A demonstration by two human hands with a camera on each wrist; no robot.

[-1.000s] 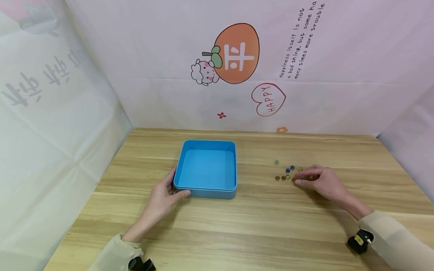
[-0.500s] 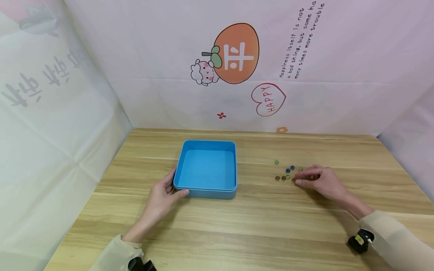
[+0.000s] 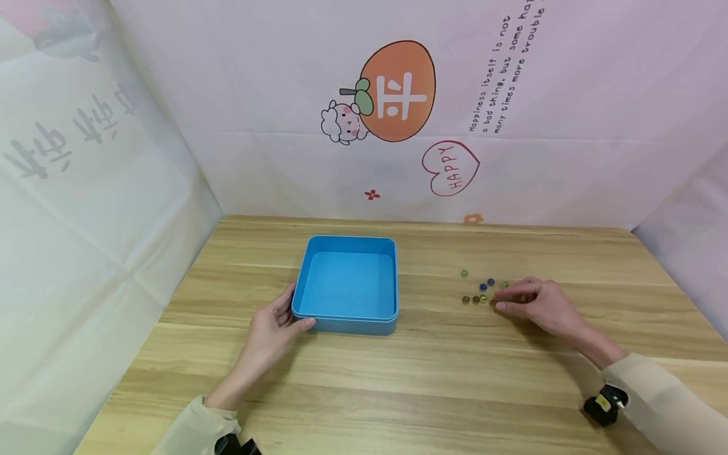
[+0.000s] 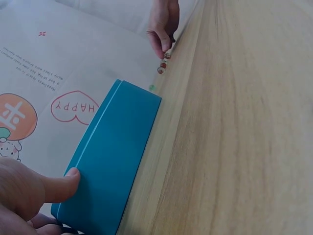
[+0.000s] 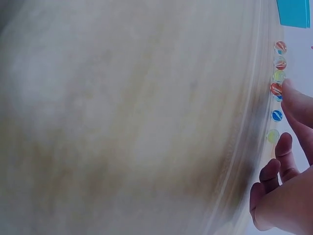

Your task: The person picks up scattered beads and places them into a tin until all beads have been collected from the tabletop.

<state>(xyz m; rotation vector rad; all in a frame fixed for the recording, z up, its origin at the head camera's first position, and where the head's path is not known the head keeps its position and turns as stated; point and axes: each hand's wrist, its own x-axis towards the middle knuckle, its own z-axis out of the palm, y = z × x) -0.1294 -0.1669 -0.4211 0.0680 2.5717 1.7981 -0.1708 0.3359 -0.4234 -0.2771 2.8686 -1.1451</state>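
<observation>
A square blue box [image 3: 348,284] without a lid stands on the table. My left hand [image 3: 270,332] grips its near left corner, the thumb on the front wall and the other fingers round the left side; in the left wrist view the thumb lies flat against the wall. To the right lie several small glass marbles in green, blue and reddish brown, among them a blue marble [image 3: 483,287] and a green one [image 3: 464,273]. My right hand [image 3: 543,306] reaches down beside them, its thumb and forefinger tips pinching a red-streaked marble [image 5: 276,89] at the table surface.
The wooden table [image 3: 364,392] ends at a white printed cloth [image 3: 273,158] hanging behind it. More cloth [image 3: 97,221] hangs along the left side. Bare wood lies between the box and the marbles.
My left thumb has slid slightly left along the front wall of the box. The right hand, box and marbles have stayed in place.
</observation>
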